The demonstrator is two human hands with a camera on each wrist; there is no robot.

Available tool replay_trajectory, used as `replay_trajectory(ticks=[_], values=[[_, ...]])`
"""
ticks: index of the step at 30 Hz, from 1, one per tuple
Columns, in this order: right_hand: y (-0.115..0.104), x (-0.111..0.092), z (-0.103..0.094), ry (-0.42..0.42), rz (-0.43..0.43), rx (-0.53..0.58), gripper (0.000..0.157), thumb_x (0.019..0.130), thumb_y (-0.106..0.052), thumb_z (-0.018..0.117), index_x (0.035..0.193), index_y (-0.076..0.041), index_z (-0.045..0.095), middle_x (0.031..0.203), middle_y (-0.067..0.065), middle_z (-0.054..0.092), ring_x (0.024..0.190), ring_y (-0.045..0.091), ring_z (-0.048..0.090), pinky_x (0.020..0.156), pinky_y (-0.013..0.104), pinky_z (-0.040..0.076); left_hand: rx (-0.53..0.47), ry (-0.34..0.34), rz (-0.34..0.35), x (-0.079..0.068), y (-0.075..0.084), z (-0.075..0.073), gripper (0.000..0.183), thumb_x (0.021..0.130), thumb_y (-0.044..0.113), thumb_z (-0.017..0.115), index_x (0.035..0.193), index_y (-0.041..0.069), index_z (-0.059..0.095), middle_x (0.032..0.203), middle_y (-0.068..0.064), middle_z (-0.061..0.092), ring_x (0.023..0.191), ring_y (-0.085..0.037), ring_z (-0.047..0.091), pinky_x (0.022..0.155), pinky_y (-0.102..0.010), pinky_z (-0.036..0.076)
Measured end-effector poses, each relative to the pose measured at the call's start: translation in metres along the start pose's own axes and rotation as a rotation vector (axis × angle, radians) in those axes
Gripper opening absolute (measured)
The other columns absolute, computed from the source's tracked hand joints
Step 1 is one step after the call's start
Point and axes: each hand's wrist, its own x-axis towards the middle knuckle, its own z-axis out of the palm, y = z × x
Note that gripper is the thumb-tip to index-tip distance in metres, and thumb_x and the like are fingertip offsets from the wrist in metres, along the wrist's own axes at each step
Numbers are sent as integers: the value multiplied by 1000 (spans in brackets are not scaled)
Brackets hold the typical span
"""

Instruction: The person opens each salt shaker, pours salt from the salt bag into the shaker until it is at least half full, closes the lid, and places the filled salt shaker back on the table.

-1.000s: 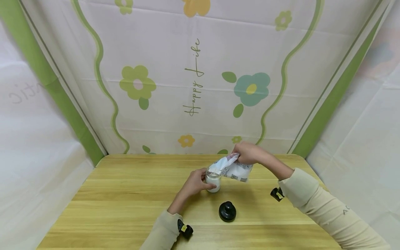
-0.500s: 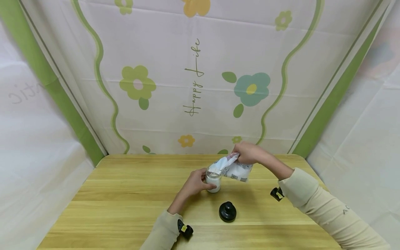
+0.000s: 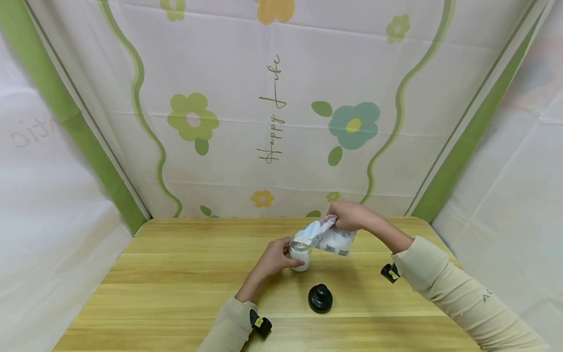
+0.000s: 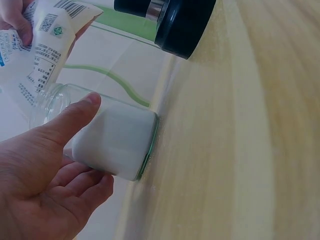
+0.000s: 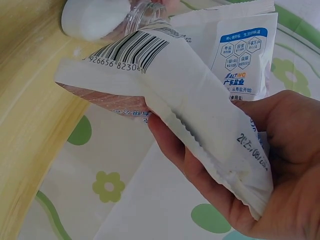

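Observation:
My left hand (image 3: 272, 256) grips a small glass jar (image 4: 112, 137) standing on the table, thumb on one side and fingers on the other. White contents fill much of the jar. Over the jar's mouth, my right hand (image 3: 351, 215) holds a white printed bag of salt (image 5: 195, 120), tilted with its opening end at the rim. The left wrist view shows the bag (image 4: 47, 45) meeting the jar's neck. Whether salt is flowing cannot be seen. A black knobbed lid (image 3: 320, 298) lies in front of the jar, apart from both hands.
The wooden table (image 3: 176, 288) ends at a back edge just behind the bag. A white curtain (image 3: 237, 122) with printed flowers hangs behind it, and more white cloth (image 3: 523, 186) hangs at the sides. Each wrist carries a black strap device (image 3: 260, 322).

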Motion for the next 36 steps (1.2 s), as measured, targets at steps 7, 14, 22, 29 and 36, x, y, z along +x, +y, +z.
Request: replay_trajectory(ticks=[7,14,22,29,36], values=[[0,1,1,5,-10,-14,15,91,-1,61,92,-3,76,79,6,69,62,13,58,54,21,50,7,3,-2,0,-1,0,59,78,21,87,128,2,62,119,-10,70,109,-22,68,94,-35,57],[1,1,0,3,-3,-13,14,90,-1,63,96,-2,76,84,7,70,65,13,60,55,22,52,6,7,4,0,-1,0,60,77,20,87,129,2,62,119,-11,71,108,-22,68,93,-35,57],[1,2,0,1,-1,-4,14,91,-1,63,94,-3,76,80,6,70,63,13,61,55,22,53,4,7,5,1,-1,0,59,78,20,87,128,2,62,118,-11,71,109,-22,69,93,-34,57],[-1,1,0,7,-6,-12,15,89,0,63,90,-4,76,76,4,69,61,12,61,54,23,53,13,7,3,0,-2,0,55,78,22,87,124,4,64,116,-8,71,107,-20,69,92,-34,57],[-3,0,-1,4,-2,-7,16,88,2,62,90,-3,76,75,5,69,61,12,60,54,22,52,12,5,-3,0,-1,0,54,78,21,87,124,4,64,116,-8,71,106,-20,69,92,-33,57]])
